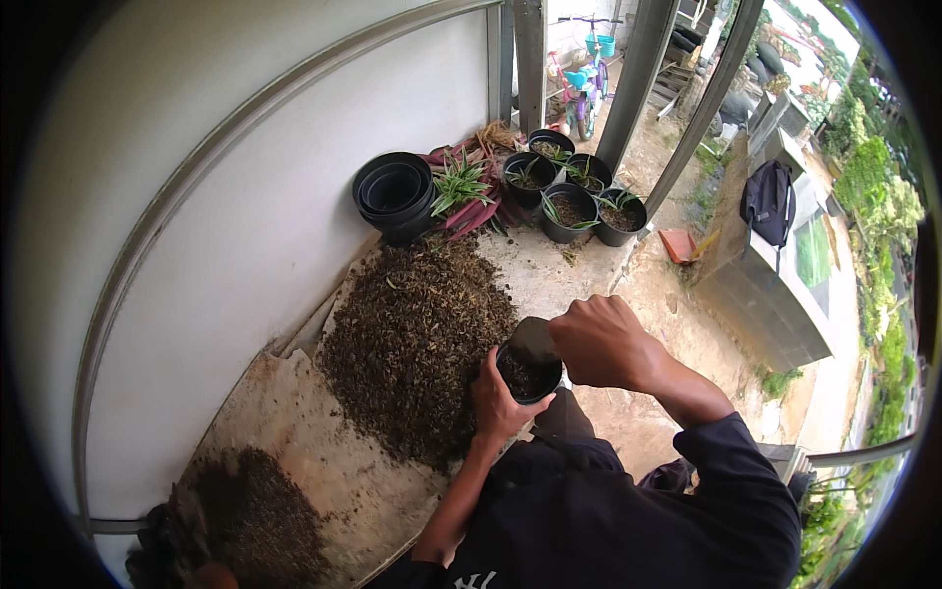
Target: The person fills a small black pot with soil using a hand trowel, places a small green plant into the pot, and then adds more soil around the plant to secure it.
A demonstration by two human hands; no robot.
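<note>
My left hand (502, 403) grips a small black plastic plant pot (546, 395) from its left and near sides. Dark potting mix (521, 379) shows inside it. My right hand (607, 342) is closed around a tool whose handle is hidden by the fist. The tool's rounded, dirt-coated blade (531, 340), like that of a trowel or scoop, tilts over the pot's far rim. Just left of the pot spreads a large heap of potting mix (419, 353) with pale chaff-like bits.
Nested black pots (394, 195) stand by the white wall, beside a variegated spider plant (461, 184) and purple-leaved cuttings (475, 213). Several planted pots (568, 213) group near metal posts (639, 88). A darker heap (261, 515) lies lower left. An orange dustpan (677, 245) and backpack (769, 200) are right.
</note>
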